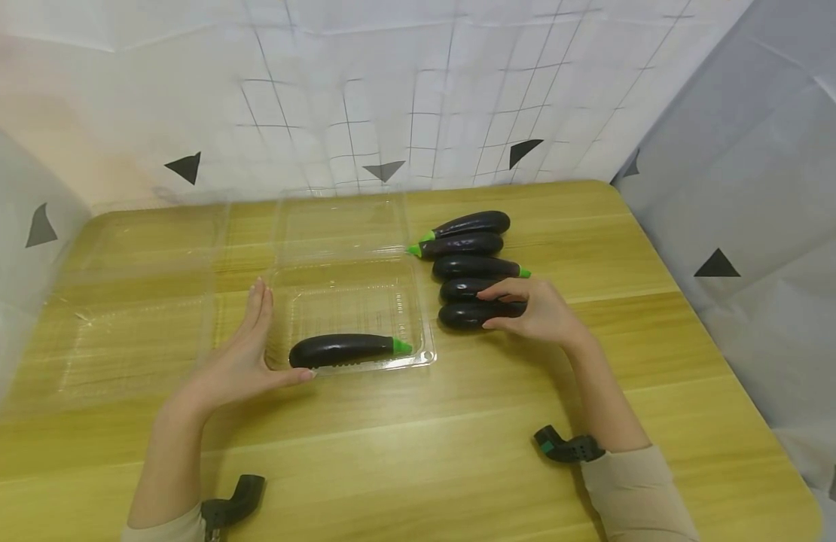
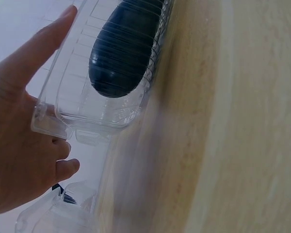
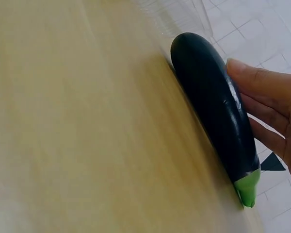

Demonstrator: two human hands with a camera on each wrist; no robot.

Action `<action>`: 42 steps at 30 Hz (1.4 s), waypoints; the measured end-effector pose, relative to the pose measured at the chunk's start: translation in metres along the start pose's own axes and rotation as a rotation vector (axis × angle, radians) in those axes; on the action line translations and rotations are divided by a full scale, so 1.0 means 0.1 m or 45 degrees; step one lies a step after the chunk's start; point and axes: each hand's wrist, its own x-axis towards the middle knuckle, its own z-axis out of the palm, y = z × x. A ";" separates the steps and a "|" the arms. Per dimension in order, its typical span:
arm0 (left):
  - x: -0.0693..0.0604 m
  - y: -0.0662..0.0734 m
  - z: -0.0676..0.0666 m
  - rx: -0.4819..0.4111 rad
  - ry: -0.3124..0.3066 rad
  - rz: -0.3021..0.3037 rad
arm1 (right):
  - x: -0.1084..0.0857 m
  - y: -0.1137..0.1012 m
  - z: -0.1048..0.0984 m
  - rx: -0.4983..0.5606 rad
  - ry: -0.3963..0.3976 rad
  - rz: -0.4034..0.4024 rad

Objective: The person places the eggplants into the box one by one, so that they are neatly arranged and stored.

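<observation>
A clear plastic clamshell box [image 1: 418, 331] lies with its lid flipped back. Inside, along its front wall, rests one dark eggplant [image 1: 343, 348] with a green stem end, also seen through the plastic in the left wrist view. My left hand [image 1: 238, 373] spans the box's front left corner, thumb at the front rim and fingers extended along the left side. To the right of the box, several eggplants [image 1: 468, 266] lie in a column. My right hand [image 1: 536, 312] pinches the nearest eggplant [image 3: 213, 107] between thumb and fingers; it lies on the table.
Another open clear box [image 1: 133, 324] lies at the left on the wooden table [image 1: 404, 459]. White sheets with dark triangles [image 1: 716, 263] stand along the back and sides. Each forearm wears a black camera mount [image 1: 567, 446].
</observation>
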 end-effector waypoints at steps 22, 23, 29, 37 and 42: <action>0.01 -0.01 0.00 -0.007 -0.007 -0.006 | -0.05 0.04 0.03 -0.380 -0.067 0.024; 0.00 -0.01 0.00 -0.008 -0.007 -0.006 | -0.06 0.04 0.03 -0.372 -0.068 0.023; 0.01 -0.01 0.01 -0.009 -0.010 -0.006 | -0.07 0.04 -0.01 -0.301 -0.053 0.021; 0.01 -0.01 0.00 -0.011 -0.012 -0.014 | -0.04 -0.09 -0.10 -0.223 -0.019 0.012; 0.01 -0.01 0.01 0.000 -0.011 -0.015 | -0.01 -0.15 -0.12 -0.182 -0.004 -0.022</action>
